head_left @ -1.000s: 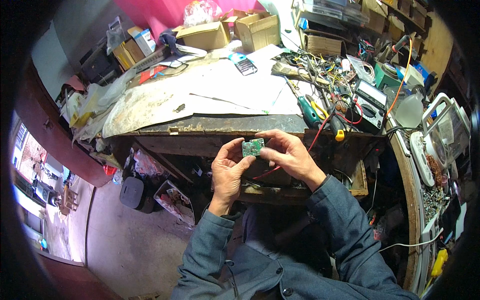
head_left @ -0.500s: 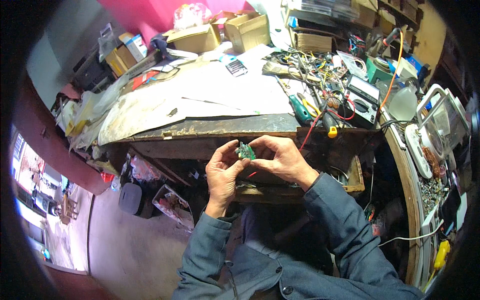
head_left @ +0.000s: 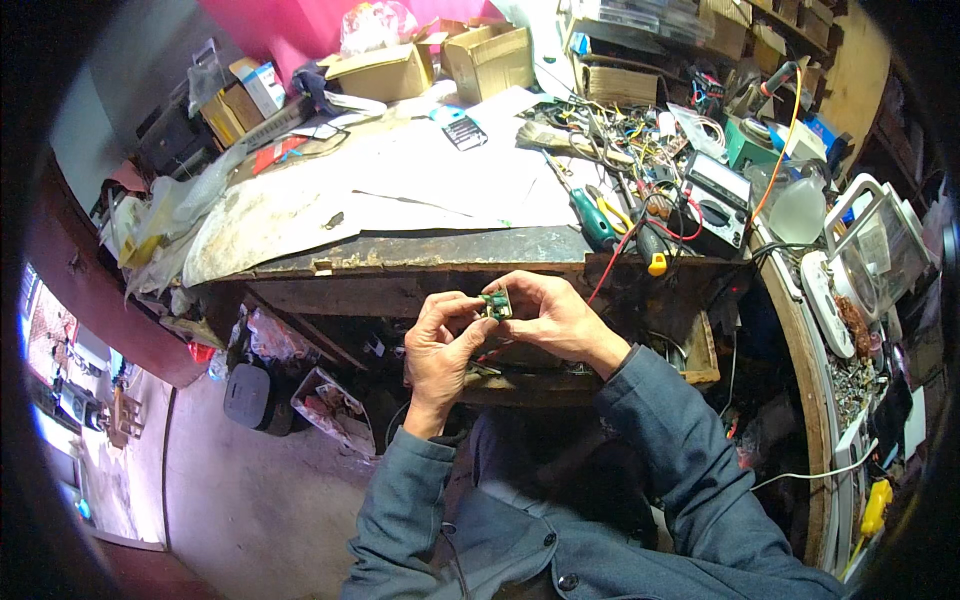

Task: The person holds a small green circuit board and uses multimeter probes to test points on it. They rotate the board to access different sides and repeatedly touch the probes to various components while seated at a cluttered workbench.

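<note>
Both hands meet in front of the near edge of the worn, dark wooden surface (head_left: 420, 252), just below its lip, and between them they hold a small green circuit board (head_left: 495, 304). The left hand (head_left: 440, 345) pinches the board's left side with thumb and curled fingers; the right hand (head_left: 545, 318) closes on its right side, fingers bent over the top edge. The board sits upright between the fingertips, raised off the surface and above the person's lap. Grey-blue jacket sleeves (head_left: 660, 440) cover both forearms.

On the surface, large sheets of stained white paper (head_left: 400, 185) spread across the middle. To the right of them lies a green-handled screwdriver (head_left: 592, 220) beside yellow-handled pliers (head_left: 612, 212), and a tangle of red, yellow and black wires (head_left: 640, 140) runs behind them. A grey multimeter with a dial (head_left: 718, 195) rests near the right edge, with a red lead looping down over the front. Two brown cardboard boxes (head_left: 480, 55) stand at the back against a pink wall (head_left: 290, 30). A small black calculator (head_left: 464, 132) lies on the paper near the boxes. At far right, a white rounded appliance with a clear lid (head_left: 870, 240) stands on a side shelf.
</note>
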A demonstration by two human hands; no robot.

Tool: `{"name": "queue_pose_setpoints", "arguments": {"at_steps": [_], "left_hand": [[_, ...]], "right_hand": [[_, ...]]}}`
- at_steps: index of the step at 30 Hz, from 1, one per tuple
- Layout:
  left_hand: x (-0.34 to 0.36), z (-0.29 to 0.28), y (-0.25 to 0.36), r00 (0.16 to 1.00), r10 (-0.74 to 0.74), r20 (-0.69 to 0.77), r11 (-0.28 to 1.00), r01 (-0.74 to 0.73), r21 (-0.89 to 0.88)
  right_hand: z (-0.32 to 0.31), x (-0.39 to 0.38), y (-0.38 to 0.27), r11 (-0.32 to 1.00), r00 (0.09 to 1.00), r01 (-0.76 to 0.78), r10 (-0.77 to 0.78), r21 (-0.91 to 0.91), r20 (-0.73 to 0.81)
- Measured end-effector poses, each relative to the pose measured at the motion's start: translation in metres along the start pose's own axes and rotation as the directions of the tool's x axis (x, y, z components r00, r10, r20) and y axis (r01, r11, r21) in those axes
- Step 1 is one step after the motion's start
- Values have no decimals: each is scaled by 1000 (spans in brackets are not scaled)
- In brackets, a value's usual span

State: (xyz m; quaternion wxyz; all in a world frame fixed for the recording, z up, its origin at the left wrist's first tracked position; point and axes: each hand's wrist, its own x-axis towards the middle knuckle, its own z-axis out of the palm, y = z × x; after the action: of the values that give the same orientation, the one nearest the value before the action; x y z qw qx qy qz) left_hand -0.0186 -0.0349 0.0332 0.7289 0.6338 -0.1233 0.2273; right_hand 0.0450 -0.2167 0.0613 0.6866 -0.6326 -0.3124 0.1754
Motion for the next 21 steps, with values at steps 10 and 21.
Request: {"name": "queue_pose_setpoints", "arguments": {"at_steps": [10, 21], "left_hand": [[0, -2, 2, 998, 60, 18, 986, -62, 158], [1, 7, 9, 987, -150, 60, 977, 157, -143]], "right_hand": [[-2, -1, 2, 994, 1000, 28, -28, -109, 1], [-3, -1, -4, 996, 1000, 1, 1, 93, -25]]}}
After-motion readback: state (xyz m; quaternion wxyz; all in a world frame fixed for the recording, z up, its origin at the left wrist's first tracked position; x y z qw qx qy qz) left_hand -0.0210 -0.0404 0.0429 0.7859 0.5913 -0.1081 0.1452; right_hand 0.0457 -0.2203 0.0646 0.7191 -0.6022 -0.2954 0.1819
